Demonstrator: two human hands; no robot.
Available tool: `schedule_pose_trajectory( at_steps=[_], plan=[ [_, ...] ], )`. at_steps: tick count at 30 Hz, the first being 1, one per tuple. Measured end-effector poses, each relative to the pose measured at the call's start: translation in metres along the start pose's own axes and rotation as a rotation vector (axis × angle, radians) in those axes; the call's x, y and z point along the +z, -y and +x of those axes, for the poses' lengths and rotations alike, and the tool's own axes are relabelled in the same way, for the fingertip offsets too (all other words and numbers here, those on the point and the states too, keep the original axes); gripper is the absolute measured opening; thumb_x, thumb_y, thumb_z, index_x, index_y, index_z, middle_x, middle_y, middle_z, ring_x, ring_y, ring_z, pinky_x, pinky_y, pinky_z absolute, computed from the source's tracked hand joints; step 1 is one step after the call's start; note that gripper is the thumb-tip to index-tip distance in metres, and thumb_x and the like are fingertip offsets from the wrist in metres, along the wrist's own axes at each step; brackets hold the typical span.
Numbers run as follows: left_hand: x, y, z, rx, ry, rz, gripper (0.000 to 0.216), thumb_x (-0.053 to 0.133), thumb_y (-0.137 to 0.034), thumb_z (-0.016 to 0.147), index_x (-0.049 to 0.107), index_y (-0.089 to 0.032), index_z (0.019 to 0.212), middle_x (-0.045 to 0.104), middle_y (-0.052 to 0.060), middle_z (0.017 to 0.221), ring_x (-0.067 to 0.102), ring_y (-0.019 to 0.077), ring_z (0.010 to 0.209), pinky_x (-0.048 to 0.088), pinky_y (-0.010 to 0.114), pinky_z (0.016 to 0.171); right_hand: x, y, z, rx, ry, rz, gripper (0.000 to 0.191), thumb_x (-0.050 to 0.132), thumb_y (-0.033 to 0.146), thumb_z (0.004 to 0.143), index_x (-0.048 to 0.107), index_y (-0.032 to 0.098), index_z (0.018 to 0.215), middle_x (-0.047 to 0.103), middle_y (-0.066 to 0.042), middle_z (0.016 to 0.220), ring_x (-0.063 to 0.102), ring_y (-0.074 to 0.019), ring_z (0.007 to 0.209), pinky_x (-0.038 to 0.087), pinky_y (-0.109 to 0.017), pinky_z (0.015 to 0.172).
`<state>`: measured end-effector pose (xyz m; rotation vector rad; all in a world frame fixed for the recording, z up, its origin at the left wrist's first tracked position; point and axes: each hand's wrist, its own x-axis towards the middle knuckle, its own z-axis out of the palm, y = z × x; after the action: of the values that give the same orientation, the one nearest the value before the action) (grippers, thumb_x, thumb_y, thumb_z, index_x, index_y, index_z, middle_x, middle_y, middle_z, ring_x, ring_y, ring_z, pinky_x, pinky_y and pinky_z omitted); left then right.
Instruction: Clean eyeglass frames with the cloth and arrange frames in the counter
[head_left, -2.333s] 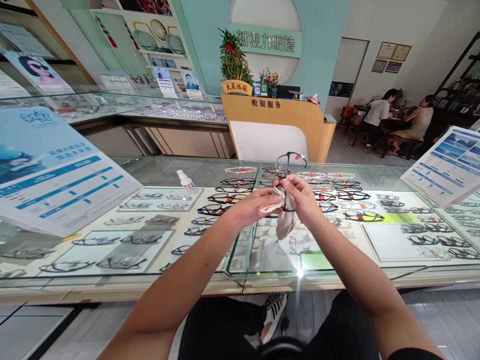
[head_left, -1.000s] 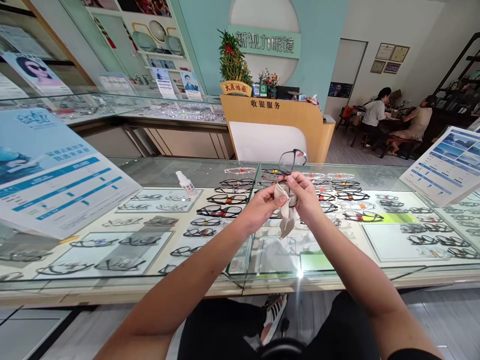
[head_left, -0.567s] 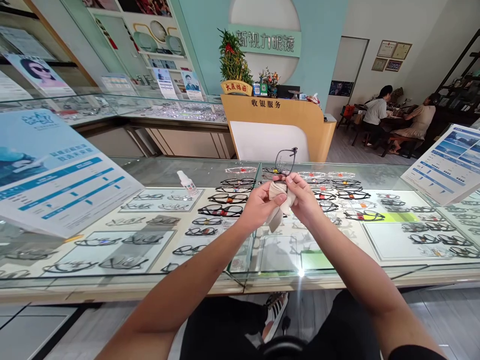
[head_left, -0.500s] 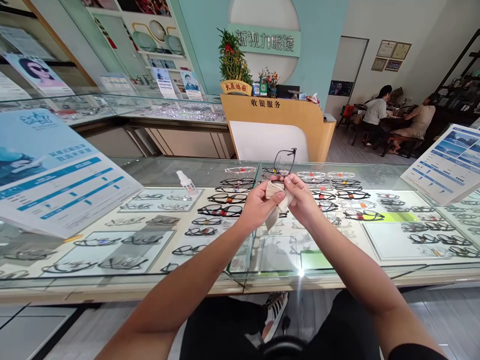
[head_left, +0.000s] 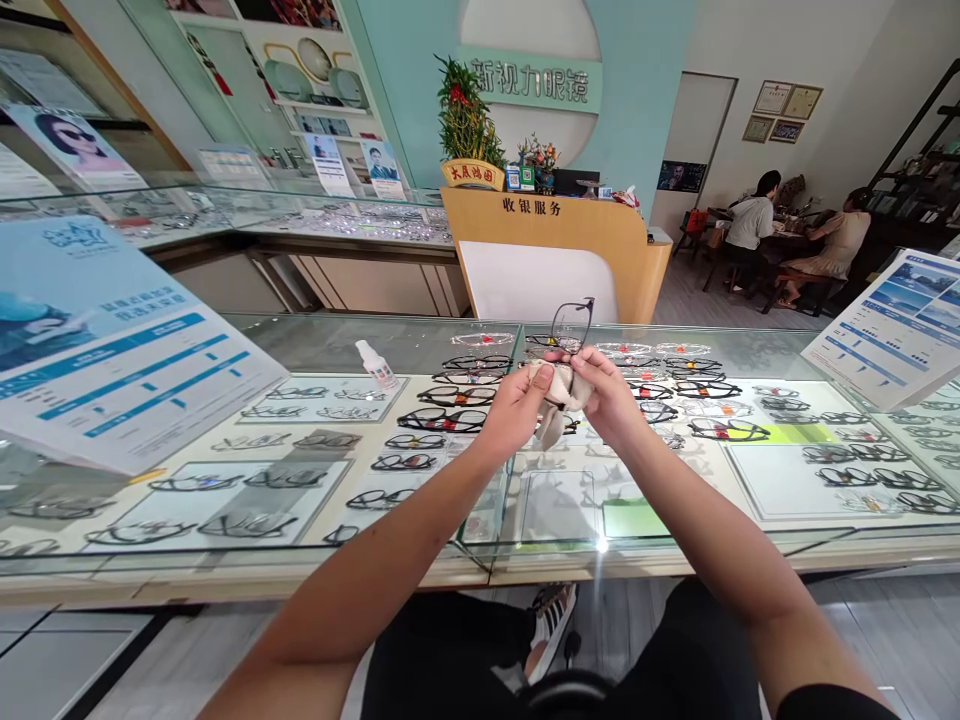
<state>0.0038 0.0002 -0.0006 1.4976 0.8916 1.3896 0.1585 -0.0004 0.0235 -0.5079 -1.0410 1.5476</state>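
Above mid-surface [head_left: 420, 345], left hand [head_left: 514, 408] pinches cloth [head_left: 551, 385] round 1 lens, right hand [head_left: 604, 395] grips the glasses [head_left: 571, 322]; other lens bare, so halfway-ish.

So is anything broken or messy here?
No, nothing looks broken or spilled. The left hand and right hand hold the glasses in a beige cloth above the glass counter, and the frames under the glass lie in neat rows. Only the small spray bottle looks tilted.

Cloth [head_left: 552, 398] hangs shorter, bunched tighter around glasses [head_left: 572, 325]; upper lens turned narrower.
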Motion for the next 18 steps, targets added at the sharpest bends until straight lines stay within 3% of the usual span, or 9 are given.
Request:
schedule_pose_trajectory(
  at_steps=[4,6,11,15,18],
  plan=[
    [-0.003,-0.005,0.003,-0.05,0.237,-0.078,0.066,0.087,-0.075,0.08,0.075,-0.016,0.105,0.067,0.002,0.078,0.058,0.0164,0.073,0.047,0.027,0.068,-0.006,0.003,0.004,0.007,-0.025,0.014,0.042,0.096,0.051,0.072,0.062,0.027,0.082,0.082,-0.002,0.096,0.075,-0.0227,0.095,0.06,-0.034,0.083],
    [-0.003,-0.007,0.003,-0.056,0.28,-0.083,0.066,0.094,-0.064,0.077,0.075,-0.014,0.116,0.07,0.001,0.081,0.059,0.016,0.072,0.048,0.027,0.07,-0.008,0.003,0.005,0.021,-0.03,0.021,0.041,0.095,0.05,0.073,0.062,0.027,0.082,0.082,-0.001,0.096,0.074,-0.0219,0.093,0.059,-0.033,0.082],
    [0.0,-0.008,0.001,-0.04,0.099,-0.077,0.062,0.103,-0.055,0.067,0.075,-0.015,0.105,0.07,-0.001,0.076,0.058,0.0145,0.067,0.049,0.026,0.065,-0.003,-0.004,0.002,0.049,-0.029,0.037,0.046,0.099,0.052,0.07,0.064,0.027,0.084,0.082,0.0,0.099,0.072,-0.0197,0.091,0.057,-0.03,0.077],
    [0.004,-0.005,0.001,0.031,-0.084,-0.057,0.067,0.094,-0.075,0.07,0.076,-0.017,0.099,0.074,0.002,0.081,0.061,0.0157,0.07,0.05,0.027,0.066,0.002,-0.009,-0.002,0.006,-0.041,-0.018,0.051,0.101,0.057,0.067,0.063,0.028,0.084,0.081,0.0,0.101,0.072,-0.0193,0.094,0.057,-0.03,0.08],
    [0.002,-0.001,0.004,0.054,-0.124,-0.033,0.071,0.081,-0.088,0.076,0.076,-0.019,0.092,0.072,0.002,0.078,0.064,0.0174,0.076,0.05,0.027,0.069,0.004,-0.009,-0.002,-0.019,-0.045,-0.065,0.053,0.101,0.059,0.065,0.061,0.028,0.082,0.08,-0.001,0.098,0.073,-0.0213,0.1,0.058,-0.033,0.088]
  ],
)
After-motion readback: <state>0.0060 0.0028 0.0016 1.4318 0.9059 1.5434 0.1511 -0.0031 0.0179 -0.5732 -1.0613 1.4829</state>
